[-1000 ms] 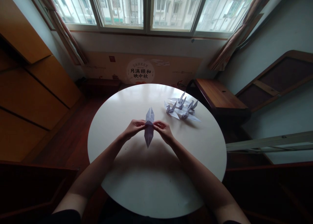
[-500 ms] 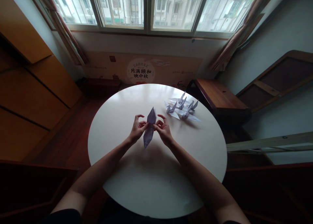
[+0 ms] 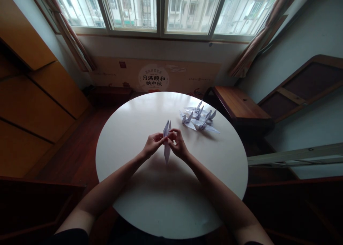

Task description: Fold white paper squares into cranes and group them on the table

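Between my hands is a folded piece of origami paper (image 3: 167, 153), pale lilac-white, long and narrow with pointed ends. It is held above the round white table (image 3: 128, 195), one point towards the window and one towards me. My left hand (image 3: 153, 144) pinches its middle from the left with thumb and fingers. From the right, my right hand (image 3: 177, 143) grips the same middle part, its index finger curled. The fingertips hide the centre of the paper. Several finished paper cranes (image 3: 199, 118) sit in a cluster at the table's far right.
A brown wooden bench-like piece (image 3: 239, 102) stands beyond the table's right edge. Orange-brown cabinets (image 3: 34, 102) line the left side. Behind the table runs a printed panel (image 3: 193, 71) under a barred window (image 3: 187, 13). A pale rail (image 3: 289, 155) is at right.
The folded paper has turned from showing its broad face to nearly edge-on. My fingers have closed in around its middle; the paper cranes stay put.
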`<state>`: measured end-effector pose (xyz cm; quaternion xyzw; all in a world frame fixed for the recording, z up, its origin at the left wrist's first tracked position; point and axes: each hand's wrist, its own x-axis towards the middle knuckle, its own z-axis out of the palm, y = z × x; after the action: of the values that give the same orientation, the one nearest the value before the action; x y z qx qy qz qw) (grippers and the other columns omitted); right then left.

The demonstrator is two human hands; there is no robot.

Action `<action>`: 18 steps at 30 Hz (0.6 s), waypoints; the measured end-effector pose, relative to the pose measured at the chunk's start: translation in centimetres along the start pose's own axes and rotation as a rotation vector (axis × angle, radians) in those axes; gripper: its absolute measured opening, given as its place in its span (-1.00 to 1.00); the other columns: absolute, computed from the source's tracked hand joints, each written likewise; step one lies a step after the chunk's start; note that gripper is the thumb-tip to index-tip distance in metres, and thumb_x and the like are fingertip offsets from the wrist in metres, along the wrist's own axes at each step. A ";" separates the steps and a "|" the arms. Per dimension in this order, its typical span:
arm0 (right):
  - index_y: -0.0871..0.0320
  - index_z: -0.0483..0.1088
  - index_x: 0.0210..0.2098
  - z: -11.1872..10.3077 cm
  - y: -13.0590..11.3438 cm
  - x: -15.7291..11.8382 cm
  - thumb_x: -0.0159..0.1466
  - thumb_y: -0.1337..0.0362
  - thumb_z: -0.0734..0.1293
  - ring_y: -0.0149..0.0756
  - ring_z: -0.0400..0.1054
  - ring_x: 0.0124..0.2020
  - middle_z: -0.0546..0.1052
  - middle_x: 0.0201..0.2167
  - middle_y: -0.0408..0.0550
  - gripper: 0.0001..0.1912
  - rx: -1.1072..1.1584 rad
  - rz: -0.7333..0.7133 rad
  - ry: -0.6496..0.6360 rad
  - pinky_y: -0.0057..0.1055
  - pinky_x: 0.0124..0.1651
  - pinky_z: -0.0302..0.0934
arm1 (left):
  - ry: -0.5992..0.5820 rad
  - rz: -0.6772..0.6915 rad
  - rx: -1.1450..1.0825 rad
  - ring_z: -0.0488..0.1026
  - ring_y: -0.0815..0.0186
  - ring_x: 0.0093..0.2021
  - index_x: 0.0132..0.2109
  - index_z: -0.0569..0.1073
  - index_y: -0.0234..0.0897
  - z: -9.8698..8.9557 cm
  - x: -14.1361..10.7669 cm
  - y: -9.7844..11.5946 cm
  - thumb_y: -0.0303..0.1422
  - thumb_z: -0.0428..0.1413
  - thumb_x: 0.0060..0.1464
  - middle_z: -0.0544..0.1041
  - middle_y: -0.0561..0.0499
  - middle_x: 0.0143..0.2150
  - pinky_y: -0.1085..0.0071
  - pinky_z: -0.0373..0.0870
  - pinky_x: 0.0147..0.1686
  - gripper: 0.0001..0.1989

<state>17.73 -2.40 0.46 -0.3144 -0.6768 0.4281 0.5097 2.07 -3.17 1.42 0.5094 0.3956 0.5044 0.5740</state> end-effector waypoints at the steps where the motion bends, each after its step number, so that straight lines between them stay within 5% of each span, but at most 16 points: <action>1: 0.02 0.19 -0.05 -0.1 -0.1 0.1 0.25 0.33 0.26 -0.37 0.30 -0.40 0.39 -0.41 -0.21 -0.71 0.012 -0.013 -0.018 -0.39 -0.31 0.20 | 0.039 -0.002 -0.010 0.54 0.22 -0.33 -0.07 0.47 -0.43 -0.1 0.1 0.0 -0.14 0.33 -0.11 0.59 -0.10 -0.34 0.32 0.46 -0.26 -0.47; 5: 0.07 0.43 -0.22 -0.6 -0.3 0.4 0.26 0.40 0.21 -0.27 0.36 -0.19 0.42 -0.24 -0.04 -0.80 -0.084 -0.137 -0.040 -0.27 -0.14 0.26 | 0.147 -0.004 -0.079 0.51 0.32 -0.42 0.15 0.29 -0.30 -0.9 0.4 0.1 -0.22 0.32 -0.09 0.59 0.01 -0.41 0.38 0.43 -0.31 -0.33; 8: 0.06 0.52 -0.23 -1.0 -0.1 0.5 0.23 0.37 0.27 -0.23 0.34 -0.11 0.34 -0.07 0.03 -0.80 -0.176 -0.199 -0.040 -0.21 -0.05 0.28 | 0.154 -0.024 -0.140 0.51 0.34 -0.41 -0.12 0.47 -0.36 -1.6 0.7 0.3 -0.28 0.30 -0.10 0.59 -0.03 -0.39 0.39 0.43 -0.29 -0.61; 11: 0.04 0.53 -0.18 -1.4 0.3 0.6 0.18 0.27 0.38 -0.19 0.33 -0.06 0.29 -0.01 0.06 -0.80 -0.161 -0.135 -0.056 -0.22 -0.08 0.31 | 0.131 -0.037 -0.170 0.53 0.27 -0.32 -0.29 0.55 -0.39 -2.1 0.8 0.6 -0.34 0.27 -0.13 0.60 -0.08 -0.34 0.33 0.45 -0.22 -0.78; 18: 0.11 0.52 -0.35 -1.1 0.9 0.9 0.19 0.07 0.39 -0.26 0.35 -0.15 0.33 -0.17 0.00 -0.77 0.084 0.051 0.048 -0.33 -0.18 0.34 | -0.074 -0.015 -0.015 0.56 0.15 -0.20 -0.18 0.57 -0.40 -1.9 0.4 1.3 -0.32 0.37 -0.20 0.62 -0.17 -0.22 0.23 0.45 -0.11 -0.61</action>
<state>18.54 -0.94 0.13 -0.3201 -0.6377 0.4611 0.5275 0.06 -2.50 2.40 0.5204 0.3739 0.4840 0.5959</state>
